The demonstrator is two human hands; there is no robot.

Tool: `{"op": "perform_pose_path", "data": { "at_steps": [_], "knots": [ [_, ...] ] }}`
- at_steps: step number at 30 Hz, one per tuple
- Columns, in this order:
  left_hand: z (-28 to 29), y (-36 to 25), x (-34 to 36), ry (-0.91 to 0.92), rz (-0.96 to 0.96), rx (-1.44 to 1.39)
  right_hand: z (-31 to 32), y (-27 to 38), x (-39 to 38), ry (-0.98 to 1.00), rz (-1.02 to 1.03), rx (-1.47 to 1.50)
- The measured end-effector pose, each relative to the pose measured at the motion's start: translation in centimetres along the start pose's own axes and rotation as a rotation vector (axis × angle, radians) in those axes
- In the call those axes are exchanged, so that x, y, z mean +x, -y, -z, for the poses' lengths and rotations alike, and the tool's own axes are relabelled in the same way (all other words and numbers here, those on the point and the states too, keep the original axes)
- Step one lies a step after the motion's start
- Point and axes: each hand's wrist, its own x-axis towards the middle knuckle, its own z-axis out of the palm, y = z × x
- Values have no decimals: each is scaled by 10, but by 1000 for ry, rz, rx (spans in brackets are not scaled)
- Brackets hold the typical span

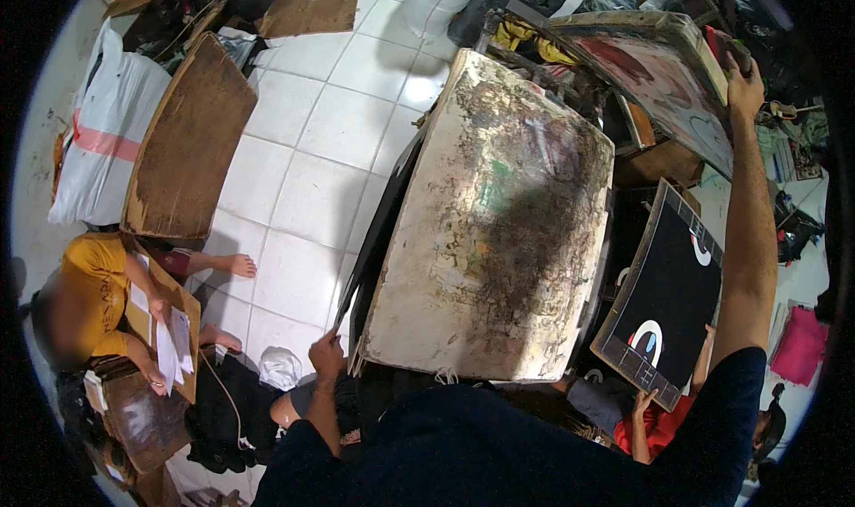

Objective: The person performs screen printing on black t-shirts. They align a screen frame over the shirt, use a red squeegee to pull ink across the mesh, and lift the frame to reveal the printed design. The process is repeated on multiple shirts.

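In front of me stands a padded, paint-stained pale board (481, 231), mottled with grey, brown and green. My left hand (326, 356) is closed at the lower corner of a thin black panel (378, 227) beside the board's left edge. My right arm reaches up to the far right. There, my right hand (746, 87) is closed around a dark-and-red block (736, 51) at the edge of a tilted screen frame (663, 71). Red and white paint smears its face. How the block joins the frame cannot be made out.
At lower right a person in red (661, 429) holds a board with black cloth (672, 298) bearing eye-like prints. A person in yellow (93, 284) sits at left with papers (172, 351). A brown board (187, 146) leans against a white sack (111, 133). White tiles (298, 186) cover the floor.
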Motion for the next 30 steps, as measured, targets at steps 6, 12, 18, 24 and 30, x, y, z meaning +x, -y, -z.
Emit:
{"op": "perform_pose_path", "data": {
  "at_steps": [6, 12, 18, 24, 30],
  "knots": [
    [103, -127, 69, -326, -243, -413, 4, 7, -6, 27, 25, -52],
    [174, -293, 136, -737, -714, -343, 2, 12, -11, 9, 64, 6],
    [238, -357, 58, -734, -712, -353, 4, 18, -19, 38, 47, 65],
    [211, -382, -56, -760, -1268, -52, 23, 46, -41, 21, 15, 185],
    [57, -412, -203, -157, -1458, 104, 50, 64, -68, 48, -44, 276]
  ]
}}
